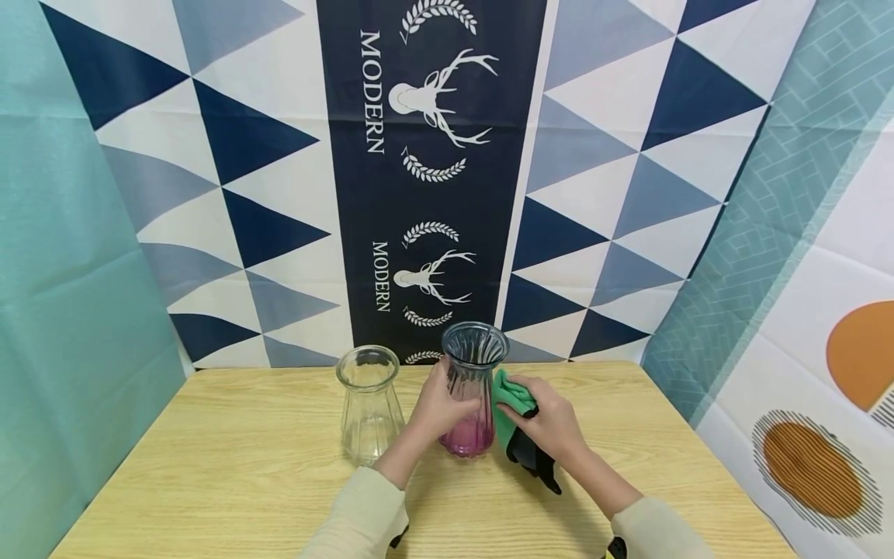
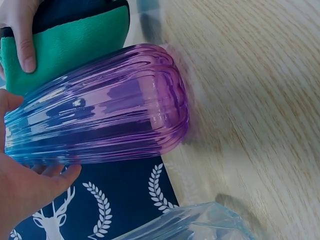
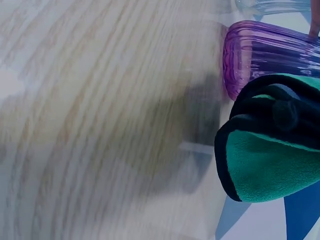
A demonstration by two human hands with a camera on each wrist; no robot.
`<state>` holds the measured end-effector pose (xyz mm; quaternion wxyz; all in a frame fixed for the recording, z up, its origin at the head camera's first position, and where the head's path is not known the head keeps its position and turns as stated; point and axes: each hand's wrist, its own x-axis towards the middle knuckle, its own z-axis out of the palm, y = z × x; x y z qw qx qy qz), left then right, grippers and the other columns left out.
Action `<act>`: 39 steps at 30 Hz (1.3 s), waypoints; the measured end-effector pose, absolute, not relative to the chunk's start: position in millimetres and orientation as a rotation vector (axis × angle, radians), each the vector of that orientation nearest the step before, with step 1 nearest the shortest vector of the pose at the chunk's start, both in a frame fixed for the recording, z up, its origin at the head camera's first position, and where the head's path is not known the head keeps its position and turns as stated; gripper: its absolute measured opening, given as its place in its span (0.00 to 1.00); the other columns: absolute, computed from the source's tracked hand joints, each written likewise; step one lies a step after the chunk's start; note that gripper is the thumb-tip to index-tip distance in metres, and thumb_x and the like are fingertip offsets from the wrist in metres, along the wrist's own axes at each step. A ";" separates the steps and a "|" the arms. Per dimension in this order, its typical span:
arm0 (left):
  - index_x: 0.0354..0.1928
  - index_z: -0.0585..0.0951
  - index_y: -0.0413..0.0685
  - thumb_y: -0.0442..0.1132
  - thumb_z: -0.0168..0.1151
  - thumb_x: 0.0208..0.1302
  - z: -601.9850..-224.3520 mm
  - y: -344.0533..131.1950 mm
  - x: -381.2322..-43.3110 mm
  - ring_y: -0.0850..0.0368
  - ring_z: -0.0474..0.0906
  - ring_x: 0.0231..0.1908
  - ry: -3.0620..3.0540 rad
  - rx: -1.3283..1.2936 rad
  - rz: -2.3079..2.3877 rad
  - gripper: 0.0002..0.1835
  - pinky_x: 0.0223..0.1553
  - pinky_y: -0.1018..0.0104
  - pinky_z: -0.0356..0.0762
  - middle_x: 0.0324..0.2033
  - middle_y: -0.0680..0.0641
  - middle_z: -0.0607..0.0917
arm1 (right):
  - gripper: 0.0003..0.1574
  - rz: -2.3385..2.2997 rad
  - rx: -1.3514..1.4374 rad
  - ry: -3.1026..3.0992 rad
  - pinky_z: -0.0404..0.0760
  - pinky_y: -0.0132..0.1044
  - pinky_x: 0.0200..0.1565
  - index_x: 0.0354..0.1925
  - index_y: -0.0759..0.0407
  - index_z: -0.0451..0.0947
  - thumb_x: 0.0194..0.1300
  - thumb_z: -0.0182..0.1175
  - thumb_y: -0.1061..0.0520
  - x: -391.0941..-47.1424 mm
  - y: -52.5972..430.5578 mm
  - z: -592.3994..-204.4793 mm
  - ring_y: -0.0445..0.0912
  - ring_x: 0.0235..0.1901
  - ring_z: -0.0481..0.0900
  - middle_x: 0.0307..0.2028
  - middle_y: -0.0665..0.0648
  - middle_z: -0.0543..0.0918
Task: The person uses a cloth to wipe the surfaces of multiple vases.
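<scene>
A ribbed glass vase [image 1: 469, 419], blue at its flared rim and pink at the base, stands upright near the back of the table. My left hand [image 1: 441, 404] grips it around the upper body from the left, thumb across the front. My right hand [image 1: 548, 419] holds a folded green cloth [image 1: 513, 394] with black edging against the vase's right side; the cloth's dark end hangs below the fingers. In the left wrist view the cloth [image 2: 70, 42] lies along the vase [image 2: 115, 110], pressed by the other hand's thumb. The right wrist view shows the cloth [image 3: 272, 165] overlapping the vase [image 3: 245, 60].
A clear glass vase [image 1: 370, 419] stands just left of the coloured one. Both are on a light wooden table [image 1: 265, 466]. Behind the table rises a patterned cloth backdrop [image 1: 433, 194] with stags, and blue-green fabric [image 1: 77, 310] hangs at the left.
</scene>
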<state>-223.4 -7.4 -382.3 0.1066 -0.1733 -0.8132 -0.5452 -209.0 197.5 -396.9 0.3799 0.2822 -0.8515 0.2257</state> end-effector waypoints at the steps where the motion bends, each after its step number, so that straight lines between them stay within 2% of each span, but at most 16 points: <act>1: 0.67 0.60 0.45 0.38 0.70 0.44 -382.6 -7.4 -223.6 0.46 0.67 0.62 -2.396 -0.512 -1.608 0.45 0.64 0.49 0.65 0.62 0.40 0.69 | 0.34 0.576 0.725 -2.175 0.84 0.42 0.34 0.49 0.58 0.76 0.40 0.76 0.57 -208.8 197.1 -398.1 0.49 0.37 0.83 0.39 0.58 0.83; 19: 0.66 0.61 0.45 0.35 0.70 0.44 -381.3 -7.4 -224.3 0.46 0.69 0.60 -2.371 -0.541 -1.656 0.44 0.63 0.49 0.66 0.59 0.40 0.71 | 0.35 0.517 0.688 -2.279 0.83 0.37 0.32 0.50 0.56 0.76 0.41 0.76 0.53 -202.5 198.8 -420.0 0.45 0.34 0.83 0.39 0.55 0.83; 31: 0.66 0.61 0.43 0.35 0.70 0.45 -379.0 -7.5 -221.9 0.45 0.69 0.60 -2.366 -0.551 -1.668 0.44 0.64 0.49 0.65 0.59 0.39 0.71 | 0.45 0.682 0.593 -2.570 0.82 0.44 0.41 0.62 0.53 0.66 0.47 0.73 0.51 -194.1 200.4 -419.0 0.49 0.45 0.81 0.52 0.58 0.79; 39: 0.65 0.61 0.42 0.34 0.70 0.44 -379.9 -7.8 -222.0 0.45 0.69 0.60 -2.371 -0.521 -1.668 0.44 0.64 0.49 0.65 0.59 0.38 0.71 | 0.43 0.862 0.616 -2.609 0.80 0.48 0.45 0.63 0.50 0.66 0.49 0.71 0.60 -192.6 205.7 -417.7 0.53 0.49 0.79 0.55 0.59 0.77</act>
